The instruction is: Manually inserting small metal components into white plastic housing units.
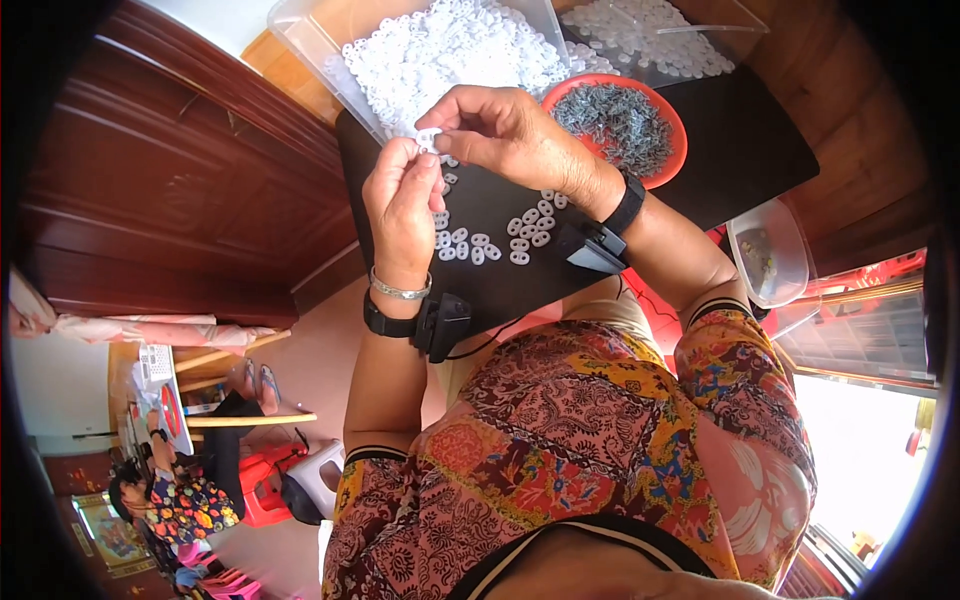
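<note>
Between the fingertips of both hands is a small white two-holed plastic piece [428, 137], above the dark table near the clear bin. My left hand [403, 205] pinches it from below with thumb and forefinger. My right hand [515, 135] reaches in from the right, its thumb and forefinger closed at the piece's edge; whether a screw is between them is too small to tell. Loose white two-holed pieces [530, 228] lie in groups on the dark tabletop [480, 295] below my hands. An orange bowl [681, 150] full of small grey metal screws stands right of my right hand.
A clear plastic bin [310, 60] heaped with white pieces stands at the far edge, a second clear container [735, 45] to its right. Lower right is a translucent tub [790, 255]. Dark red wooden panelling [190, 170] borders the left. Another person [190, 505] sits at a table far left.
</note>
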`<move>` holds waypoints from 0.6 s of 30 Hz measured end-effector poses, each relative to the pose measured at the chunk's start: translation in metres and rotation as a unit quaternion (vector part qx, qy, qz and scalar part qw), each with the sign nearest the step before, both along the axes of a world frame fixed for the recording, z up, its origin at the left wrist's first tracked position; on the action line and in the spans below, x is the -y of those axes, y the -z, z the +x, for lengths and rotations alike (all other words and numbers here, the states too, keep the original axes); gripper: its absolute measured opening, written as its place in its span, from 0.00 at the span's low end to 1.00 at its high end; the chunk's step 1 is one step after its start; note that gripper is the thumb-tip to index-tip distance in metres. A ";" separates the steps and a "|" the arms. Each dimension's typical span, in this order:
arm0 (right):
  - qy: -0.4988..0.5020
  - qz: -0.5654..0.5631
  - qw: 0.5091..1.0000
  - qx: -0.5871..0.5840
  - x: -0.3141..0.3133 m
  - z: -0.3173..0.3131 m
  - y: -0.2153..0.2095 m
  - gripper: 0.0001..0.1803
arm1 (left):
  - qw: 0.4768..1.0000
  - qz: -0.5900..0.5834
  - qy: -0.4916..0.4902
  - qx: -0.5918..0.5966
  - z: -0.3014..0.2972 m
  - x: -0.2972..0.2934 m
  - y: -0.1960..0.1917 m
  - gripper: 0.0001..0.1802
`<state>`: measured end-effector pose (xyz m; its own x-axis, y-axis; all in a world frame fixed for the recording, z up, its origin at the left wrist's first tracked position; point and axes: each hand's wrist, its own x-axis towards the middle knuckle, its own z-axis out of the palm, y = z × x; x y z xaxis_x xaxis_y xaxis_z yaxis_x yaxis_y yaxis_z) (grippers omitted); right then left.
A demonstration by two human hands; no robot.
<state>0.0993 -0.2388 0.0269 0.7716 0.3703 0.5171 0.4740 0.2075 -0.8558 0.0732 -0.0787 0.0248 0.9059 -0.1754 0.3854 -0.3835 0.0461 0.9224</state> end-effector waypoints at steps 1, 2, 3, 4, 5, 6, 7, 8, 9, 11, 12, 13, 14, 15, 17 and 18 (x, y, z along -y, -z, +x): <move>0.005 -0.038 0.999 0.024 0.002 -0.004 -0.006 0.10 | 1.000 -0.002 -0.002 -0.001 -0.004 -0.001 -0.001 0.08; 0.008 -0.076 0.996 0.048 0.001 -0.007 -0.010 0.09 | 1.000 -0.006 0.000 -0.007 -0.009 -0.003 -0.002 0.08; 0.004 -0.076 0.996 0.045 0.001 -0.010 -0.013 0.09 | 1.000 -0.010 0.002 -0.015 -0.013 -0.005 -0.001 0.07; 0.008 -0.099 0.994 0.052 0.001 -0.013 -0.016 0.09 | 0.999 -0.022 0.003 -0.026 -0.016 -0.007 -0.001 0.07; 0.014 -0.122 0.991 0.057 0.001 -0.018 -0.017 0.08 | 0.999 -0.023 0.002 -0.032 -0.021 -0.008 -0.002 0.07; -0.005 -0.098 0.995 0.030 0.002 -0.022 -0.017 0.07 | 0.999 -0.014 -0.005 -0.031 -0.027 -0.007 -0.004 0.07; -0.006 -0.099 0.995 0.022 0.002 -0.029 -0.012 0.07 | 0.999 -0.004 -0.011 -0.030 -0.032 -0.008 -0.003 0.07; 0.001 -0.083 0.996 0.014 0.002 -0.037 -0.009 0.08 | 0.999 -0.014 -0.006 -0.036 -0.037 -0.008 0.001 0.07; 0.009 -0.067 0.998 0.006 0.002 -0.045 -0.005 0.08 | 0.999 -0.016 -0.006 -0.042 -0.043 -0.008 0.003 0.07; 0.017 -0.024 0.999 -0.025 -0.002 -0.054 0.011 0.07 | 0.999 0.011 -0.002 -0.045 -0.052 -0.008 0.007 0.06; 0.028 -0.002 0.998 -0.048 -0.002 -0.058 0.018 0.06 | 0.999 0.011 -0.005 -0.052 -0.054 -0.007 0.013 0.06; 0.039 0.021 0.996 -0.071 -0.003 -0.062 0.025 0.06 | 0.998 -0.009 -0.004 -0.061 -0.057 -0.006 0.020 0.06; 0.029 0.028 0.996 -0.079 -0.004 -0.066 0.031 0.07 | 0.997 -0.029 0.000 -0.068 -0.059 -0.005 0.026 0.06; 0.029 0.029 0.996 -0.084 -0.005 -0.070 0.036 0.07 | 0.997 -0.029 0.000 -0.072 -0.061 -0.003 0.031 0.06; 0.070 0.044 0.992 -0.095 -0.008 -0.076 0.044 0.07 | 0.994 -0.054 -0.023 -0.088 -0.063 0.000 0.041 0.06; 0.087 0.040 0.990 -0.104 -0.009 -0.077 0.049 0.06 | 0.996 -0.034 -0.023 -0.077 -0.063 -0.001 0.045 0.06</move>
